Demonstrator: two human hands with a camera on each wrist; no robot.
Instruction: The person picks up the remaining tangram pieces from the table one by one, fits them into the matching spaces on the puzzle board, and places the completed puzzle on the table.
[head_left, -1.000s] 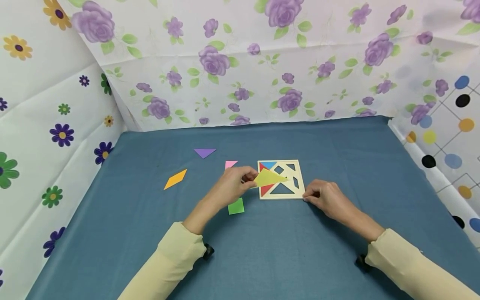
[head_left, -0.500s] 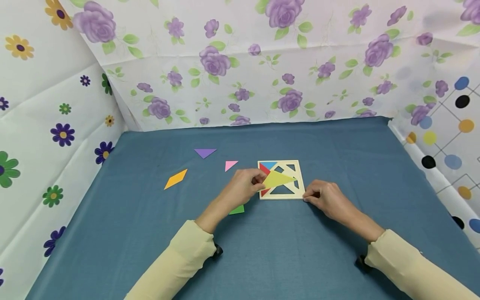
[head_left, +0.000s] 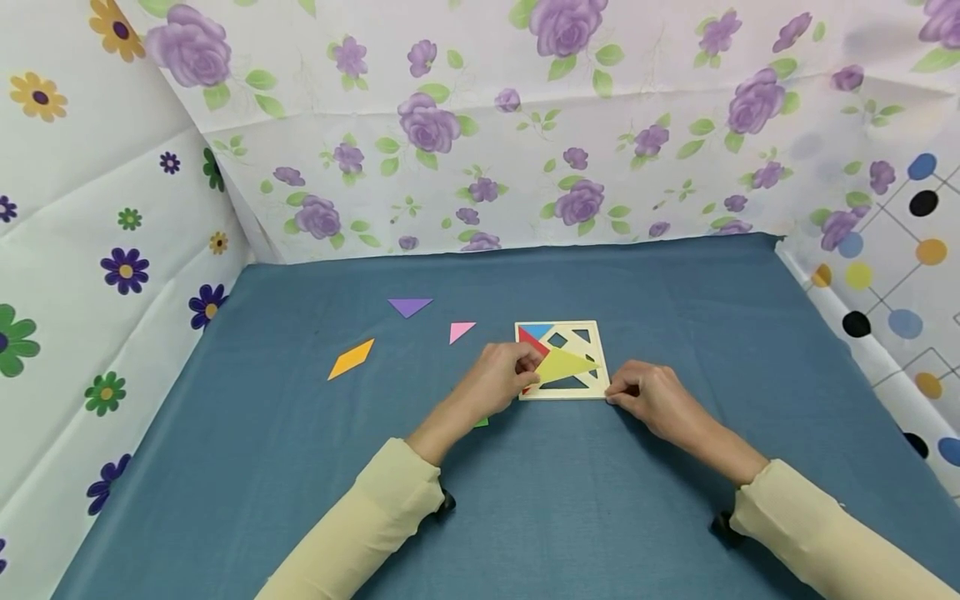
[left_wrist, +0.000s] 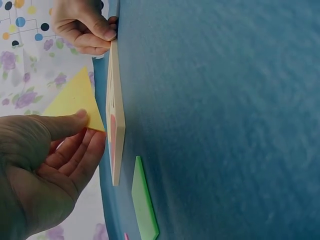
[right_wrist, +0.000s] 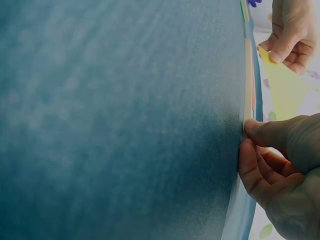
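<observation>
Between thumb and fingers my left hand [head_left: 497, 377] pinches a yellow triangle [head_left: 564, 365], held tilted above the wooden tangram frame [head_left: 555, 395]. In the left wrist view the yellow triangle [left_wrist: 75, 97] stands clear of the cloth, over the frame's edge. My right hand [head_left: 654, 395] grips the frame's near right corner with thumb and fingertips. A red triangle [head_left: 529, 335] and a blue triangle [head_left: 535, 331] lie in the frame's left and upper left slots. Other slots show cloth through them. My left hand and the yellow piece hide part of the frame.
Left of the frame lie a pink triangle [head_left: 461, 332], a purple triangle [head_left: 410, 307] and an orange parallelogram [head_left: 351, 359]. A green piece [left_wrist: 144, 205] lies beside the frame, mostly behind my left arm in the head view. Blue cloth [head_left: 615, 517] covers the table; patterned sheets hang around it.
My left hand has moved right with the yellow triangle, further over the frame, and the triangle has turned a little. The pink piece is uncovered, the green one more covered. My right hand stays put.
</observation>
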